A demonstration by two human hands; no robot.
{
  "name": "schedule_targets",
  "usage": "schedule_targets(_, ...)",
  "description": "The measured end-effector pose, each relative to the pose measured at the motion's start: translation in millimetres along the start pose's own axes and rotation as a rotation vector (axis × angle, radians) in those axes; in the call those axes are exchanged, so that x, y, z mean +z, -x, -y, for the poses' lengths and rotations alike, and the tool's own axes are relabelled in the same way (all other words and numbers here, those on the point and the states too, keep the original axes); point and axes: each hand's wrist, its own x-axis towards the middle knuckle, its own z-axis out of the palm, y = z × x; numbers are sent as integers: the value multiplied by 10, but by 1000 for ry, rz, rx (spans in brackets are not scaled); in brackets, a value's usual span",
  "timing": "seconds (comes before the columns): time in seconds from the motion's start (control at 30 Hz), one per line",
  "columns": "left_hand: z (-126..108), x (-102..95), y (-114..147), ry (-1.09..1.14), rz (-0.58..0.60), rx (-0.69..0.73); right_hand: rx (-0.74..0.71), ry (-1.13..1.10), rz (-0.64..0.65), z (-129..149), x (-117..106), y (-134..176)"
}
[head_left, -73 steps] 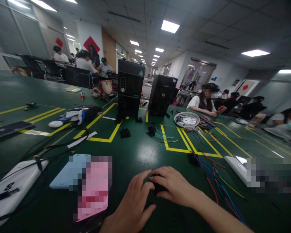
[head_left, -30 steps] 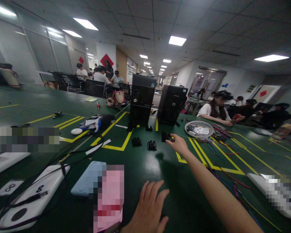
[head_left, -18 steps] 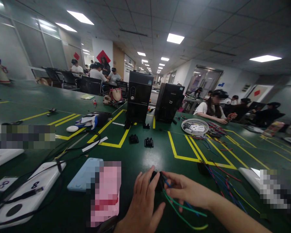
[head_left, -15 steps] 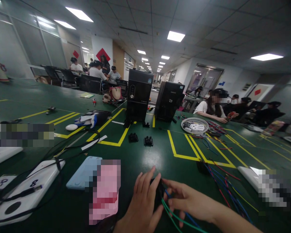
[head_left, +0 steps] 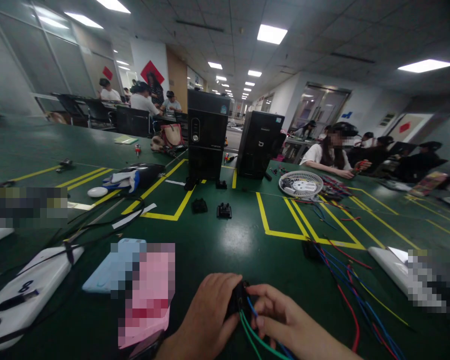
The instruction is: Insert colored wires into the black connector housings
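Note:
My left hand [head_left: 212, 312] is closed around a small black plastic connector block [head_left: 241, 296] low in the middle of the head view. Green wires [head_left: 258, 341] run from the block toward the bottom edge. My right hand [head_left: 283, 317] is at the block's right side, its thumb and fingers pinched on a blue wire [head_left: 250, 301] whose end meets the block. Whether that end sits inside the block cannot be made out. Ahead on the green table [head_left: 232, 260] lie similar black parts, one [head_left: 224, 210] nearer the middle and another [head_left: 199, 205] to its left.
Two black computer towers [head_left: 207, 135] stand ahead. On the right are loose coloured wires [head_left: 345, 285] and a white round basket [head_left: 300, 184]. Blue [head_left: 112, 265] and pink [head_left: 153, 280] phone-like objects and a white power strip [head_left: 33, 295] lie left. A co-worker [head_left: 330, 155] sits at far right.
The left fingers, outstretched before, have curled around the block. Both hands appear slightly lower, with the block's top more exposed. The camera view has shifted a little.

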Motion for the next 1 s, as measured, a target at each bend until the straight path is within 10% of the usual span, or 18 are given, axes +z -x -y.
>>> schedule_targets(1.0,-58,-63,-102,58,68,-74,54,4,-15,-245,5,-35)
